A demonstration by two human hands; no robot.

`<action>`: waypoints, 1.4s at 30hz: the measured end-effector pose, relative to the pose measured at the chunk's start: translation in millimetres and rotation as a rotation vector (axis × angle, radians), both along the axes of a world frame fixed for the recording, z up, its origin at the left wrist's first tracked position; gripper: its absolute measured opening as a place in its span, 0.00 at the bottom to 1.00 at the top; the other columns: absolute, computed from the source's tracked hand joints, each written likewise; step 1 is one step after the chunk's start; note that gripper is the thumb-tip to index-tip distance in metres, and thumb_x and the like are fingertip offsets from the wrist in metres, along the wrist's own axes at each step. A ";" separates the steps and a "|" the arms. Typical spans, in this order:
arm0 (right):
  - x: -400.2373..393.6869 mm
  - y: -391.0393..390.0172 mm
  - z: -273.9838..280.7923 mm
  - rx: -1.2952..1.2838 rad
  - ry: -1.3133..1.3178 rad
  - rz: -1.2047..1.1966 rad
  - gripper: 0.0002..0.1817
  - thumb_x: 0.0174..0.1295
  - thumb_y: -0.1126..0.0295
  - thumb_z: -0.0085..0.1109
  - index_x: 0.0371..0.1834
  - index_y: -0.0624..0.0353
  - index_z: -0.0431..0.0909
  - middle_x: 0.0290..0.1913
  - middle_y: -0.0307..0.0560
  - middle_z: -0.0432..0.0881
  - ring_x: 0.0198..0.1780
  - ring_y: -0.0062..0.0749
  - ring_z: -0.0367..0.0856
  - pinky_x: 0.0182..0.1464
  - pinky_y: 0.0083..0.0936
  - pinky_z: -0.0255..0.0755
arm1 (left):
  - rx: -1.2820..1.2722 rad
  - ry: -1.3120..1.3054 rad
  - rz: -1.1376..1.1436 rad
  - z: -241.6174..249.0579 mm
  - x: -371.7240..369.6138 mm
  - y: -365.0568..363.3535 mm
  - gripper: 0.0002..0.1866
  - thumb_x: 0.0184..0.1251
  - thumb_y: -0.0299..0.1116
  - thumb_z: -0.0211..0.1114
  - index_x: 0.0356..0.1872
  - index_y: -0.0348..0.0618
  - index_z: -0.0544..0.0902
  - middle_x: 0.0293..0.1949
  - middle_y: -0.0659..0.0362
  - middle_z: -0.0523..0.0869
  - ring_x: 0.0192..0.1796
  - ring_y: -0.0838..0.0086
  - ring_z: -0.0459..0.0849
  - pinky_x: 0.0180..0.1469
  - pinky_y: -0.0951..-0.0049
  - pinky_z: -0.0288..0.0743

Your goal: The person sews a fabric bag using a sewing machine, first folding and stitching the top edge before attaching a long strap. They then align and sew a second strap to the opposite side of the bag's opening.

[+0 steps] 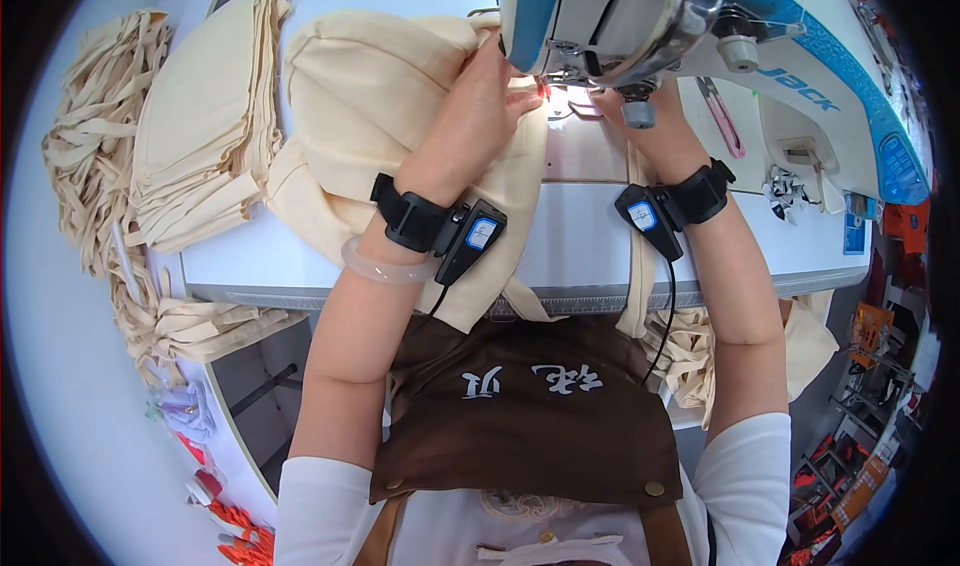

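Note:
A cream cloth bag (380,96) lies on the white sewing table (580,246), its edge under the head of a white and blue sewing machine (640,16). My left hand (480,101) lies flat on the cloth, fingers spread, just left of the lit needle area (548,91). My right hand (655,116) rests on the cloth to the right of the needle, partly hidden behind the machine head. Both wrists carry black bands with small devices. A cream strap (635,296) hangs over the table's front edge.
A stack of folded cream bags (205,116) sits at the left of the table, with a heap of loose cream straps (90,146) beyond it. Pink-handled scissors (722,116) lie right of the machine. More cream pieces (200,326) hang below the table.

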State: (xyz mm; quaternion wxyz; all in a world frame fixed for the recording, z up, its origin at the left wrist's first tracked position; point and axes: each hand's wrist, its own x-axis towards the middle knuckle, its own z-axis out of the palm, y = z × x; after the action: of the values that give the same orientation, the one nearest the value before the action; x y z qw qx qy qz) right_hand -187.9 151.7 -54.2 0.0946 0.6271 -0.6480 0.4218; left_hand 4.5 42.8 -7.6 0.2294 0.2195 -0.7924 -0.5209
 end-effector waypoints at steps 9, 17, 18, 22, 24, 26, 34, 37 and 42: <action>10.8 5.0 21.2 0.109 -0.239 -0.005 0.14 0.43 0.81 0.63 0.38 0.66 0.79 0.35 0.61 0.84 0.39 0.65 0.81 0.40 0.50 0.75 | -0.015 -0.046 0.013 -1.1 -2.3 -3.3 0.24 0.70 0.19 0.66 0.66 0.31 0.72 0.61 0.50 0.82 0.61 0.69 0.82 0.61 0.67 0.83; 14.9 7.7 29.4 0.215 -0.323 -0.056 0.14 0.45 0.83 0.63 0.38 0.67 0.80 0.37 0.61 0.85 0.40 0.65 0.82 0.41 0.48 0.76 | -0.041 -0.107 0.021 -3.1 -2.2 -6.3 0.24 0.71 0.18 0.65 0.67 0.31 0.72 0.63 0.51 0.81 0.62 0.70 0.82 0.61 0.67 0.83; 15.6 7.9 30.6 0.218 -0.336 -0.064 0.14 0.45 0.83 0.63 0.38 0.67 0.80 0.37 0.61 0.85 0.40 0.65 0.82 0.40 0.48 0.76 | -0.037 -0.078 0.015 -3.6 -2.2 -6.0 0.24 0.71 0.18 0.65 0.67 0.31 0.72 0.63 0.51 0.81 0.62 0.70 0.82 0.61 0.67 0.83; 13.6 7.5 28.5 0.215 -0.318 -0.060 0.14 0.45 0.82 0.64 0.38 0.67 0.81 0.37 0.62 0.85 0.40 0.65 0.82 0.41 0.47 0.77 | -0.019 -0.064 0.021 -5.4 -3.1 -6.5 0.24 0.70 0.18 0.65 0.66 0.31 0.72 0.63 0.50 0.80 0.63 0.69 0.81 0.61 0.67 0.84; 13.3 7.4 25.8 0.194 -0.317 -0.059 0.13 0.45 0.81 0.65 0.37 0.67 0.81 0.37 0.61 0.85 0.40 0.64 0.82 0.41 0.47 0.77 | 0.012 -0.059 0.009 2.2 -1.0 -2.3 0.25 0.70 0.18 0.65 0.67 0.32 0.71 0.64 0.50 0.79 0.63 0.68 0.81 0.62 0.68 0.84; 11.8 6.6 23.2 0.169 -0.272 -0.047 0.14 0.45 0.79 0.66 0.37 0.67 0.81 0.37 0.62 0.85 0.40 0.64 0.82 0.41 0.47 0.77 | -0.010 -0.076 0.007 4.8 0.2 -1.7 0.26 0.70 0.18 0.66 0.67 0.32 0.71 0.64 0.49 0.79 0.64 0.67 0.81 0.63 0.68 0.83; 8.9 3.2 18.0 0.128 -0.268 -0.038 0.13 0.45 0.76 0.67 0.36 0.67 0.81 0.35 0.63 0.85 0.38 0.65 0.82 0.40 0.48 0.77 | -0.007 -0.074 0.005 1.7 -1.1 -4.0 0.27 0.69 0.15 0.64 0.69 0.33 0.69 0.66 0.49 0.76 0.64 0.66 0.80 0.63 0.67 0.83; 8.0 1.6 16.4 0.155 -0.305 -0.054 0.14 0.46 0.76 0.68 0.38 0.67 0.81 0.35 0.63 0.85 0.39 0.65 0.82 0.41 0.49 0.77 | -0.043 -0.014 0.007 -5.5 -3.8 -7.2 0.30 0.63 0.13 0.65 0.67 0.36 0.69 0.59 0.48 0.81 0.63 0.58 0.80 0.60 0.63 0.80; 6.6 2.3 16.1 0.124 -0.188 -0.025 0.12 0.46 0.76 0.68 0.35 0.67 0.81 0.35 0.63 0.85 0.39 0.65 0.82 0.41 0.49 0.76 | 0.031 0.010 -0.007 -6.1 -4.3 -7.6 0.30 0.62 0.11 0.64 0.67 0.35 0.69 0.57 0.47 0.82 0.62 0.56 0.80 0.58 0.62 0.80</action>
State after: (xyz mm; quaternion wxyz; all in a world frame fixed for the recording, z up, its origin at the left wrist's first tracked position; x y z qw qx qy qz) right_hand -181.2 154.0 -38.1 -0.0004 0.5813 -0.6866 0.4367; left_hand 0.1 35.3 -13.7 0.2280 0.2177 -0.7840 -0.5348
